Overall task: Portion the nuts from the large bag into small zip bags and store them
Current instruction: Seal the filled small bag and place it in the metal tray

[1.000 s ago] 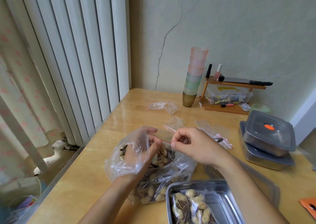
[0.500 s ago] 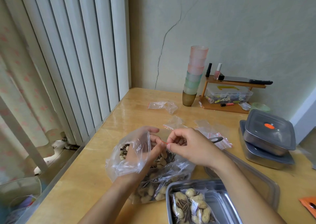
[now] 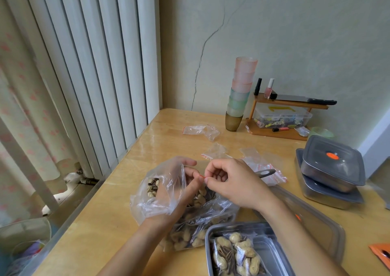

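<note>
Item 1, zip bag (image 3: pixel 202 176): I can make out only its red seal strip. The left hand (image 3: pixel 175 187) and right hand (image 3: pixel 230 183) both pinch it, just above the open mouth of the large bag (image 3: pixel 200 218) on the worktop (image 3: pixel 105 223).

Item 2, change: over the last second the right hand has slid left along the strip, and the fingertips now nearly meet.

Item 3, pose: the left hand wears a loose clear glove, its fingers curled. The right hand is knuckles-up, its forearm passing the right side of a tray (image 3: pixel 211 233) of filled bags (image 3: pixel 234 252).
</note>
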`<state>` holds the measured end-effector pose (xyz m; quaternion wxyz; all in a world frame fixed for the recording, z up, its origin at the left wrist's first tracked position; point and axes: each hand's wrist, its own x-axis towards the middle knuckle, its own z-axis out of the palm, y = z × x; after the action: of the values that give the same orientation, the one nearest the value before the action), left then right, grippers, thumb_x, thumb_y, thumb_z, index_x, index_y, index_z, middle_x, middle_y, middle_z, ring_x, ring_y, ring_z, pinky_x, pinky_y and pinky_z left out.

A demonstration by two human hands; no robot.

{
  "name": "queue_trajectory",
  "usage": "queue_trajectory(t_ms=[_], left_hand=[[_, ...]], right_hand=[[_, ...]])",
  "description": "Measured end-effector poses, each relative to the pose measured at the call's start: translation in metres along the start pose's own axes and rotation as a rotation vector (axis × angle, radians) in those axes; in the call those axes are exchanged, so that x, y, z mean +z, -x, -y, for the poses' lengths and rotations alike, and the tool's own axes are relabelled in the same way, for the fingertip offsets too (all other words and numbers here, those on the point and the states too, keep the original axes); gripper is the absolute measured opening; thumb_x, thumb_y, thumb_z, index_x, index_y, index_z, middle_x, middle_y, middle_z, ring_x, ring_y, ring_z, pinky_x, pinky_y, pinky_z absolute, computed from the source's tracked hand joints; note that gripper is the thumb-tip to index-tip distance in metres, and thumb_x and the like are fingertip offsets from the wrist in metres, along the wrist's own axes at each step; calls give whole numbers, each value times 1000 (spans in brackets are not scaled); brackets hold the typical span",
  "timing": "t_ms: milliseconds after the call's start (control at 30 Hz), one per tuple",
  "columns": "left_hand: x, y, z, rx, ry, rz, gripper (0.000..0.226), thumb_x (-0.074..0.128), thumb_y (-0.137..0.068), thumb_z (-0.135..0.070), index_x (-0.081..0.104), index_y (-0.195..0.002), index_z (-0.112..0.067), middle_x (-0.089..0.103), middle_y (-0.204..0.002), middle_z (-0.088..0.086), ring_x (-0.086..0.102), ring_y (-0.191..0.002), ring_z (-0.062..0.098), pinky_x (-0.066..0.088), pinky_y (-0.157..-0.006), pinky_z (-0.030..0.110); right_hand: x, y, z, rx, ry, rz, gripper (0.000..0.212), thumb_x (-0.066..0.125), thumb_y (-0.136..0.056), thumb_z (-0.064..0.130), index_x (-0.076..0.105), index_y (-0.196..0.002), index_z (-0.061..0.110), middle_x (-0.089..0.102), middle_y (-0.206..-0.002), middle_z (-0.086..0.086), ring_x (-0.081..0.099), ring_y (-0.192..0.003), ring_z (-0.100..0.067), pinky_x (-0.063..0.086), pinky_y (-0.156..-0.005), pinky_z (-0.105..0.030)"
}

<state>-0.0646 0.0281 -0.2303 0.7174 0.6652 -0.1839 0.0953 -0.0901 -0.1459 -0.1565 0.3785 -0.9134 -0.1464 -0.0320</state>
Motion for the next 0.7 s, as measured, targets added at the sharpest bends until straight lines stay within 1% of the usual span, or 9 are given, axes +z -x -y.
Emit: queue_trajectory(t_ms=[100, 167, 200, 333, 433, 500, 600, 633, 700], left_hand=[[-3, 1, 1, -7, -25, 18, 46, 81, -83, -34, 58, -118, -17, 73, -83, 8, 72, -73, 21, 55, -68, 28], [-3, 2, -1, 3, -56, 21, 44, 81, -84, -37, 59, -119, -20, 73, -84, 8, 72, -75, 24, 56, -69, 33], [-2, 3, -2, -1, -55, 11, 43, 81, -85, -35, 59, -119, -20, 72, -83, 8, 72, -74, 24, 56, -69, 32], [-1, 4, -11, -1, -23, -31, 32, 77, -91, -5, 59, -117, -7, 68, -80, 15, 67, -67, 11, 52, -63, 18], [-1, 4, -18, 48, -80, -45, 30, 73, -88, 5, 60, -115, 4, 66, -77, 23, 65, -59, 7, 50, -57, 14], [-1, 5, -21, 56, -116, -34, 33, 75, -88, 4, 59, -117, 4, 69, -79, 22, 69, -64, 10, 52, -63, 14], [-2, 7, -21, 45, -107, 4, 40, 79, -87, -4, 59, -121, -5, 73, -85, 14, 72, -77, 22, 58, -74, 24], [-2, 7, -19, 42, -106, 6, 41, 80, -87, -6, 59, -121, -7, 73, -85, 13, 72, -78, 23, 59, -74, 27], [-2, 6, -18, 38, -112, -9, 40, 81, -86, -8, 59, -120, -9, 72, -84, 13, 72, -77, 23, 59, -74, 28]], right_hand=[[1, 0, 2, -18, 21, -16, 14, 72, -88, 20, 67, -75, 20, 58, -66, 9, 49, -61, -3, 41, -59, -15], [1, 0, 2, -24, 21, -11, 14, 72, -87, 19, 66, -74, 20, 59, -68, 7, 49, -61, -3, 42, -59, -16], [1, 0, 2, -23, 20, -2, 14, 71, -88, 18, 67, -75, 20, 59, -69, 7, 48, -61, -2, 42, -59, -16], [-4, 0, 0, -3, 5, 29, 9, 74, -91, 20, 67, -86, 22, 57, -73, 13, 48, -64, 0, 44, -63, -15], [-6, 0, -1, 0, 27, 19, 10, 73, -92, 19, 69, -85, 22, 60, -75, 12, 51, -65, 1, 45, -64, -14], [-5, 0, -2, 5, 48, 9, 11, 72, -92, 18, 69, -83, 22, 63, -75, 10, 52, -65, 1, 45, -64, -14], [-6, -1, -4, 17, 55, 0, 11, 72, -91, 18, 70, -81, 23, 65, -76, 7, 52, -66, 0, 47, -64, -17], [-5, -1, -4, 18, 56, 4, 12, 72, -91, 18, 69, -81, 23, 65, -77, 7, 52, -66, -1, 48, -64, -18], [-5, 0, -4, 11, 54, 17, 11, 72, -92, 20, 68, -82, 24, 64, -78, 7, 51, -67, -1, 47, -64, -18]])
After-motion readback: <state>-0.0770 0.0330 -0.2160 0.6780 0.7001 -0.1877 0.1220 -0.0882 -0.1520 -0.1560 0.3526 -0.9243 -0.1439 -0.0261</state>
